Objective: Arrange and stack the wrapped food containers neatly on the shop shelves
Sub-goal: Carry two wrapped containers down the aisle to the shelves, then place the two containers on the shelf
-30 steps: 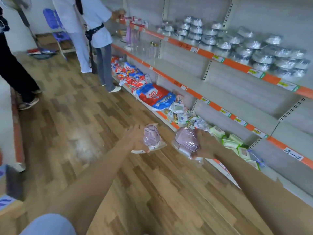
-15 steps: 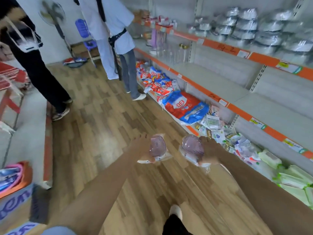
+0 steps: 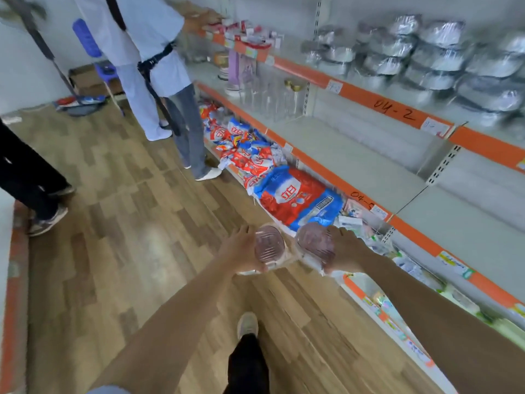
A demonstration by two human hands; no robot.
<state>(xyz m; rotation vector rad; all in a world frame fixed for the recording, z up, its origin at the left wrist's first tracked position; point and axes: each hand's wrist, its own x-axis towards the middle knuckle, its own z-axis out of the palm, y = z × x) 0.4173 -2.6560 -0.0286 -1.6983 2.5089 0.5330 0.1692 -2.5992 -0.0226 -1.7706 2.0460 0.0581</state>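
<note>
Closest to me, the person's shoe (image 3: pixel 247 325) steps forward on the wood floor (image 3: pixel 113 223). Both arms reach out ahead, side by side. The left hand (image 3: pixel 241 247) grips a pinkish wrapped container (image 3: pixel 269 247), fingers curled round its left edge; the right hand (image 3: pixel 342 251) holds a second wrapped container (image 3: pixel 316 242) the same way from the right. The two containers sit just beside each other, round faces turned up toward the camera — no long axis to speak of.

The shelving runs along the right. Beyond the hands, detergent bags (image 3: pixel 295 200) crowd the bottom shelf. Above them the middle shelf (image 3: pixel 355 155) shows a bare stretch, up and to the right of the hands, so the right hand is nearer to it. Higher and farther right, the top shelf (image 3: pixel 392 112) carries stacked silver wrapped containers (image 3: pixel 443 55) — likely where these belong, though I cannot be sure.

Farther off, another person (image 3: pixel 153 52) stands working at the same shelving.
</note>
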